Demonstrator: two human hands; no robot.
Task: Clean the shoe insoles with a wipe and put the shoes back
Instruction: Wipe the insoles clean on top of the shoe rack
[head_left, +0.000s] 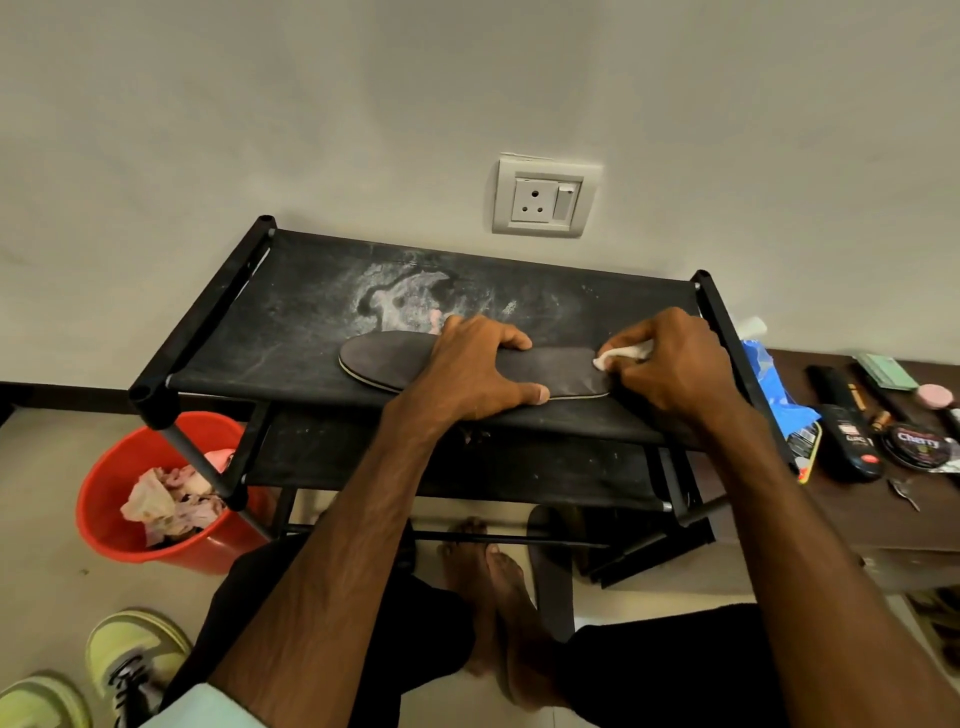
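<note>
Your lime sneakers (135, 660) sit at the lower left. Mid-frame, your left hand (478, 364) clamps the dark insole (384, 358) across its middle on the shoe rack (291, 312) top shelf. Your right hand (675, 364) pinches the white wipe (621, 354) against its right end. The insole looks thin, light and floppy, so pin it down close to where you wipe.

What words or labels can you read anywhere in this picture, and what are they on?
"Cherry": on the lid of the round black tin.
Label on the black bottle: too blurred to read.
Print on the blue packet: too small to read.
</note>
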